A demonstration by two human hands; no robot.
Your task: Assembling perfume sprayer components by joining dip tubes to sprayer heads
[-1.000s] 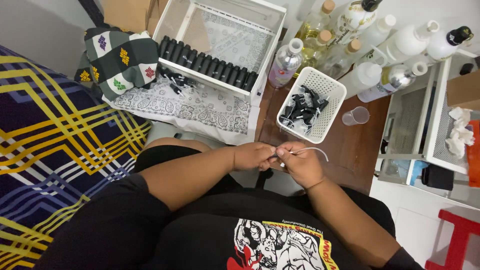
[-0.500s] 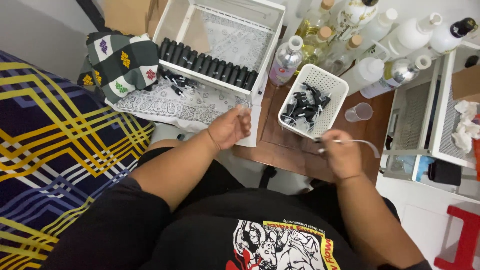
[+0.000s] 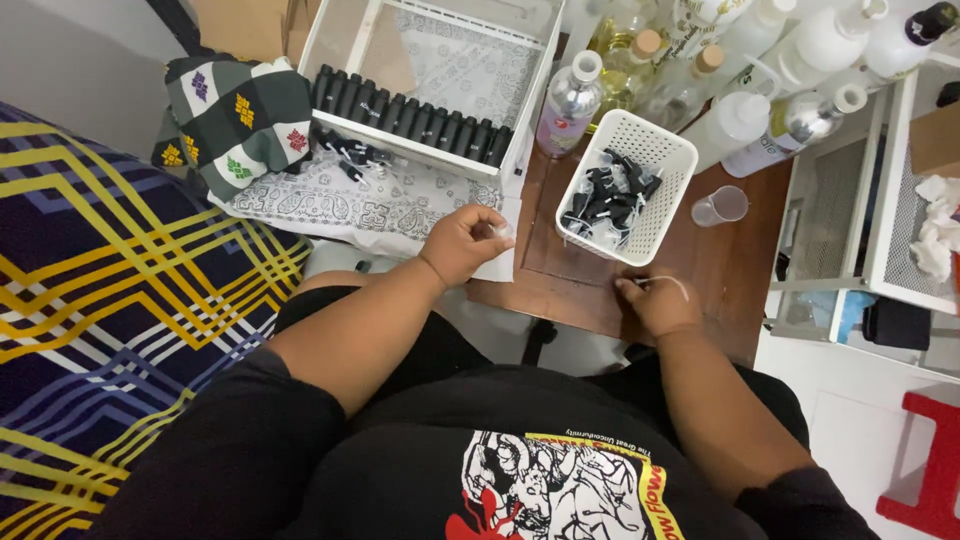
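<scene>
Right hand [image 3: 662,305] pinching thin white curved tube [image 3: 676,284]; left hand [image 3: 466,240] clenched (contents hidden).

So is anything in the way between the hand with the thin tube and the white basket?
Nothing visible. The right hand pinches the thin tube just below the white basket, bare table between.

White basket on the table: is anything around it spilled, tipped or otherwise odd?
Nothing stands out. The white basket sits upright with its black caps inside, the small clear cup stands upright beside it, and no liquid shows on the wooden table.
</scene>
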